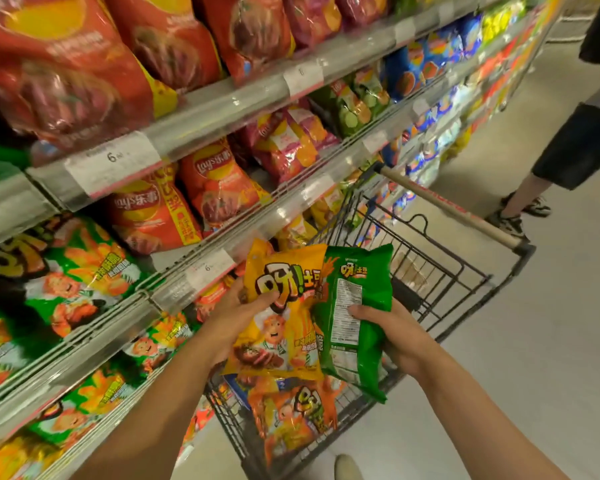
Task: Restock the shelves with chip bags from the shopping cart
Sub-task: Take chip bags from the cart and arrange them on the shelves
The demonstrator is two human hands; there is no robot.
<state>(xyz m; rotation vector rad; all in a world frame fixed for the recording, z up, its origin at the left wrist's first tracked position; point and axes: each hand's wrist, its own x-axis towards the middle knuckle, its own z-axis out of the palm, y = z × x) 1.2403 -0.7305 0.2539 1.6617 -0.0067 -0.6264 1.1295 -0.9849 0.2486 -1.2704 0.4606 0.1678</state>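
Only one view here, the head cam, so this is all from that. The person is mid-pickup: both hands are loaded and held just above the shopping cart point(440, 271), with nothing shelved from this grab yet. The left hand point(238, 318) grips a yellow chip bag point(284, 313), thumb curled over the front and fingers behind it. The right hand point(392, 336) holds a green chip bag point(355, 320) back side up, with the nutrition label showing and fingers wrapped round its edge. The two bags overlap a bit in the middle. One more orange bag point(291, 420) lies in the cart below them, so the cart isn't done.

The shelves point(222, 105) stand to the left, packed with red bags up top and green ones of the same brand lower down. The next move is probably to swing left and find the matching rows. The green bag likely needs flipping so its front faces out. Someone else's legs point(551, 157) are standing past the cart handle, well clear of it.
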